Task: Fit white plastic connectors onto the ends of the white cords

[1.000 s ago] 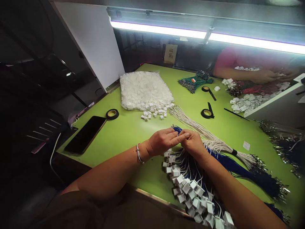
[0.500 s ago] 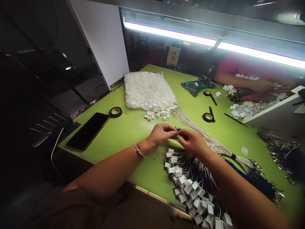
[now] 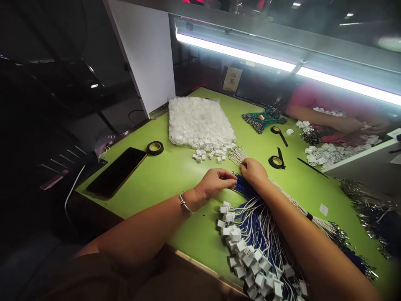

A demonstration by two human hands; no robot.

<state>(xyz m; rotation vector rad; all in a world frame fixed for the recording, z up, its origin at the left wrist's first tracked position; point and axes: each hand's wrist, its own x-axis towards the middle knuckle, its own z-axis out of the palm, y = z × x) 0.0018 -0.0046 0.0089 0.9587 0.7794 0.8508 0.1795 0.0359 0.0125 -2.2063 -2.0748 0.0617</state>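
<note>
My left hand [image 3: 215, 182] is closed in a pinch just left of a bundle of blue wires [image 3: 247, 190]; what the fingertips hold is too small to name. My right hand [image 3: 253, 171] rests with curled fingers at the near end of a bundle of white wires [image 3: 291, 198], touching the wire tips. In front of me lies a heap of white and blue wires ending in white plastic connectors [image 3: 250, 255]. Loose white connectors [image 3: 213, 152] lie just beyond my hands.
A clear bag of white connectors [image 3: 199, 121] sits at the back. A black phone [image 3: 117, 171] and a tape roll [image 3: 155, 147] lie at left; two more tape rolls [image 3: 277, 161] at right. Green wires [image 3: 261, 119] lie farther back. Another person's arms [image 3: 328, 119] work at the far right.
My hands have parted: the right hand moved forward to the white wire tips, the left stayed pinched by the blue wires. The camera tilted, shifting the table lower in view.
</note>
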